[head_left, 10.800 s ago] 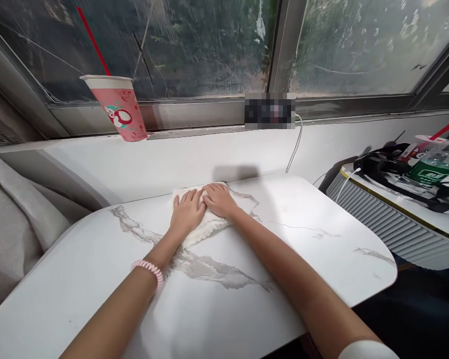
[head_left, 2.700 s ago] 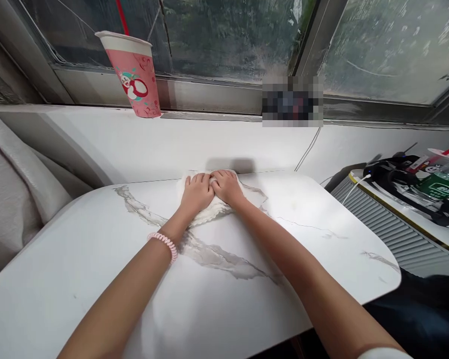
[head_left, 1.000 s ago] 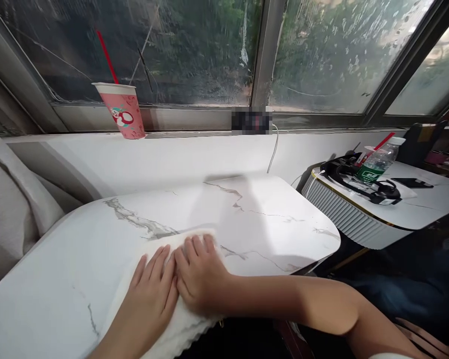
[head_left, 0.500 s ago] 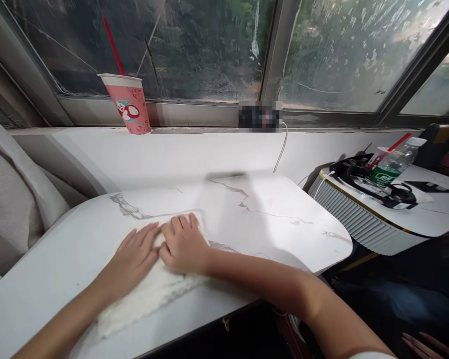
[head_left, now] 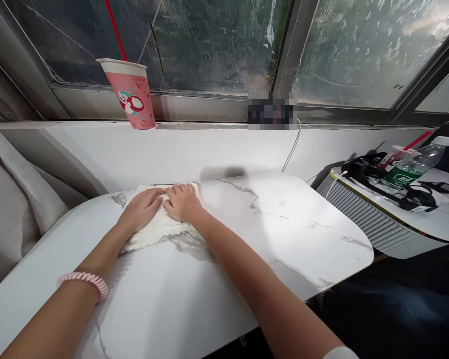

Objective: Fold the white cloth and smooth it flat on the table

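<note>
A white cloth (head_left: 163,227) lies spread on the marble-patterned white table (head_left: 303,234), near its back edge by the wall. My left hand (head_left: 141,207) rests palm down on the cloth's left part, its fingers stretched out and pointing to the right. Beside it, my right hand (head_left: 182,202) presses on the cloth close to its far edge, fingers flat and slightly bent. The fingertips of both hands almost meet. On my left wrist is a pink coiled band (head_left: 83,283).
A pink paper cup (head_left: 132,97) with a red straw stands on the window ledge. Farther right sits a blurred dark object (head_left: 272,112) with a white cable. On the ribbed side cabinet (head_left: 381,227) are a plastic bottle (head_left: 406,174) and black headphones. A grey curtain (head_left: 11,199) hangs at left.
Both hands have slid the cloth away from me, toward the table's back edge. The pink wrist band has come into view, and the camera view has shifted slightly.
</note>
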A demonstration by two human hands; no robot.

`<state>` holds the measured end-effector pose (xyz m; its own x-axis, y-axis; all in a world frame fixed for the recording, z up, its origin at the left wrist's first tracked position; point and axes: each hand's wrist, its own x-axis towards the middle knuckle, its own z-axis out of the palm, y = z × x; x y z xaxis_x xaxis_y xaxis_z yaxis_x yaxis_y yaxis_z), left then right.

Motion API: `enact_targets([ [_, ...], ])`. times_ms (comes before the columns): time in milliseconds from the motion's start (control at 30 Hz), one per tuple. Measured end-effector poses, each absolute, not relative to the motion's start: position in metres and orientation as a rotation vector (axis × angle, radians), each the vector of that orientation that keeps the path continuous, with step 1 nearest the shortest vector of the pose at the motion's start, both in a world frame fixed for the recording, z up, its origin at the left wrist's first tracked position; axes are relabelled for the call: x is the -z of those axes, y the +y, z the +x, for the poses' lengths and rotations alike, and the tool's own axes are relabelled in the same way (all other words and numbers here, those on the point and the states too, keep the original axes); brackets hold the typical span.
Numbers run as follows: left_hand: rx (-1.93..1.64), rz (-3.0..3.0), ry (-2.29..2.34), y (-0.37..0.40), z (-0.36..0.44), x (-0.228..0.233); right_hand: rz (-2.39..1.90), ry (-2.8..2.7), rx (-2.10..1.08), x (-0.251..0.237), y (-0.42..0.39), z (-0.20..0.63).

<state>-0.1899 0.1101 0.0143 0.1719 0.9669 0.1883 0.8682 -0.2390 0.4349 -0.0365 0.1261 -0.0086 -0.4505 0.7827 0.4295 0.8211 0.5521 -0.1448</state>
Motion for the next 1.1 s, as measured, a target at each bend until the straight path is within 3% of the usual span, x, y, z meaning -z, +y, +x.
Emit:
enact_targets([
  [467, -0.606, 1.863, 1.815, 0.167, -0.203, -0.024, -1.363, -2.326, 0.083, 0.004, 0.157, -0.05],
  [667, -0.565, 2.277, 2.118, 0.165, -0.181, -0.012, -1.354, -2.254, 0.133, 0.005, 0.163, -0.051],
  [1100, -0.632, 2.322, 2.174, 0.152, -0.182, 0.002, -1.347, -2.173, 0.267, 0.018, 0.165, -0.05],
])
